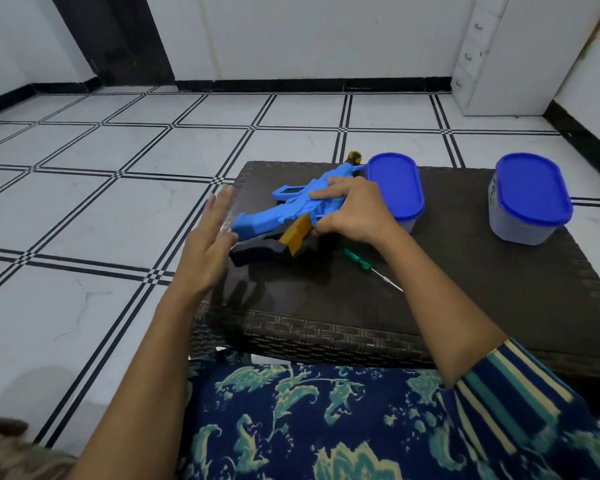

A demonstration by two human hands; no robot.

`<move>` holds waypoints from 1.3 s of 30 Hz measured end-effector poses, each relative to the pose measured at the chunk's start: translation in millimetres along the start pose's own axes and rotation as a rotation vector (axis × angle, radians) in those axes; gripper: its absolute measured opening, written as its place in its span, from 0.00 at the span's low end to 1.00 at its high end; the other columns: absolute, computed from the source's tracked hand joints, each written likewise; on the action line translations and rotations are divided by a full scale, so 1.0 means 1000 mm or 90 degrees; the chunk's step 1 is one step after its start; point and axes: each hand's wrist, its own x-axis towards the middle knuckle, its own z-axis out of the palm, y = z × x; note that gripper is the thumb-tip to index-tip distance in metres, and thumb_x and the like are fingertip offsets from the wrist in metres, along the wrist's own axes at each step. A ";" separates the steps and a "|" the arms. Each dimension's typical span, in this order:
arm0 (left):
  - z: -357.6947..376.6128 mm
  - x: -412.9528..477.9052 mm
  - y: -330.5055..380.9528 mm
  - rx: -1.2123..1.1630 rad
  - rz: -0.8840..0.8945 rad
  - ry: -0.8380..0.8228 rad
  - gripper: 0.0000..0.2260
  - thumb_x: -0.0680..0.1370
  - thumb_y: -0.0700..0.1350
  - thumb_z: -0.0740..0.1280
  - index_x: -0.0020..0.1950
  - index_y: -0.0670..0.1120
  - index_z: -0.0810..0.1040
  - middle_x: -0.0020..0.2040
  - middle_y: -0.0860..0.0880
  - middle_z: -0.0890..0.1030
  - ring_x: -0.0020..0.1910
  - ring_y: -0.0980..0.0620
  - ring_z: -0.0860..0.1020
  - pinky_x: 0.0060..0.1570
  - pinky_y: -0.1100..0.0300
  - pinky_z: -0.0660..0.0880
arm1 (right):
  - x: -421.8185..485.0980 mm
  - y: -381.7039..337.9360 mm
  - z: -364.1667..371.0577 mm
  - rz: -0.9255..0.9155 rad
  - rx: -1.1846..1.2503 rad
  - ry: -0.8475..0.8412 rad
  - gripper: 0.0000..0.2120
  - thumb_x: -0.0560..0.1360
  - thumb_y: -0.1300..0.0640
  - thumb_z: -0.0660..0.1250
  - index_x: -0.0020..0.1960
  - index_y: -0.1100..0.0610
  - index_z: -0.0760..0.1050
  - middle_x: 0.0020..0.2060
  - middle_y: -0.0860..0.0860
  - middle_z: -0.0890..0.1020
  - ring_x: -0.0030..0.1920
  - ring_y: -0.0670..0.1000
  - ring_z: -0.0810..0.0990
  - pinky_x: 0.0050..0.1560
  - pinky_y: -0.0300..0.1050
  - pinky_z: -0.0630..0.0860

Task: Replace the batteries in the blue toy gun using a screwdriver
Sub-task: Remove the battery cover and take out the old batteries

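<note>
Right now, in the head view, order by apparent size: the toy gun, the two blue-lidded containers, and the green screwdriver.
1. Toy gun, largest.
2. Left container and right container: alike; the right looks slightly bigger, perhaps nearness, so unranked.
3. Green screwdriver, smallest; right hand partly hides it.

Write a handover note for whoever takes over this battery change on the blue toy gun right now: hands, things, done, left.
Left hand: open, fingers straight, by the gun's stock end; blurred, contact unclear.
Right hand: grips the blue toy gun across its middle.
The gun lies on the dark woven table; the screwdriver lies beside it, near the right wrist, untouched. Two blue-lidded containers stand closed to its right.
Done: nothing visible.
Left: take the screwdriver, open the battery compartment, swap batteries, close it.
</note>
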 end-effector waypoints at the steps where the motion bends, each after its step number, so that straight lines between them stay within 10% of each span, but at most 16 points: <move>1: 0.001 0.000 -0.002 0.052 0.043 -0.003 0.32 0.78 0.30 0.56 0.79 0.51 0.55 0.78 0.58 0.54 0.77 0.61 0.47 0.76 0.61 0.49 | 0.000 0.000 0.000 -0.001 -0.001 -0.001 0.28 0.63 0.63 0.79 0.61 0.52 0.81 0.72 0.54 0.71 0.72 0.49 0.67 0.58 0.35 0.66; 8: 0.001 0.002 -0.001 0.123 0.110 0.140 0.42 0.70 0.27 0.56 0.80 0.45 0.41 0.80 0.51 0.40 0.78 0.52 0.36 0.70 0.74 0.38 | 0.000 0.003 -0.002 -0.013 -0.006 -0.014 0.28 0.63 0.63 0.79 0.61 0.52 0.81 0.72 0.54 0.71 0.72 0.48 0.66 0.57 0.33 0.65; 13: 0.003 0.002 -0.016 0.134 0.001 -0.177 0.38 0.71 0.22 0.57 0.75 0.53 0.64 0.76 0.51 0.62 0.77 0.53 0.58 0.76 0.59 0.53 | 0.001 0.002 0.000 -0.029 -0.028 -0.018 0.27 0.64 0.65 0.78 0.61 0.52 0.81 0.73 0.53 0.70 0.74 0.52 0.65 0.61 0.38 0.66; 17: -0.001 0.005 -0.015 0.135 0.046 -0.124 0.28 0.76 0.33 0.68 0.74 0.49 0.68 0.75 0.51 0.66 0.76 0.54 0.60 0.77 0.43 0.49 | 0.002 0.003 0.001 -0.017 0.030 -0.005 0.26 0.64 0.66 0.78 0.61 0.52 0.81 0.71 0.54 0.72 0.71 0.49 0.70 0.58 0.33 0.68; 27: -0.002 0.002 -0.011 0.105 -0.001 0.012 0.33 0.71 0.26 0.56 0.73 0.48 0.70 0.71 0.47 0.72 0.72 0.51 0.68 0.65 0.72 0.59 | 0.005 -0.002 0.002 -0.007 0.035 0.047 0.24 0.63 0.64 0.78 0.59 0.53 0.82 0.66 0.52 0.77 0.64 0.47 0.74 0.54 0.31 0.68; 35: -0.001 -0.003 -0.005 -0.004 0.031 -0.008 0.28 0.70 0.36 0.65 0.71 0.49 0.73 0.63 0.50 0.78 0.65 0.53 0.76 0.68 0.53 0.71 | 0.011 -0.009 0.000 -0.024 0.021 0.060 0.23 0.63 0.63 0.79 0.58 0.55 0.83 0.48 0.45 0.78 0.49 0.43 0.75 0.40 0.20 0.71; 39: -0.001 -0.008 0.002 0.067 0.166 0.020 0.29 0.71 0.39 0.75 0.71 0.47 0.72 0.64 0.50 0.78 0.64 0.55 0.76 0.63 0.60 0.73 | 0.015 -0.013 0.003 -0.025 0.021 0.056 0.21 0.62 0.63 0.78 0.55 0.55 0.84 0.47 0.45 0.80 0.44 0.41 0.75 0.36 0.18 0.69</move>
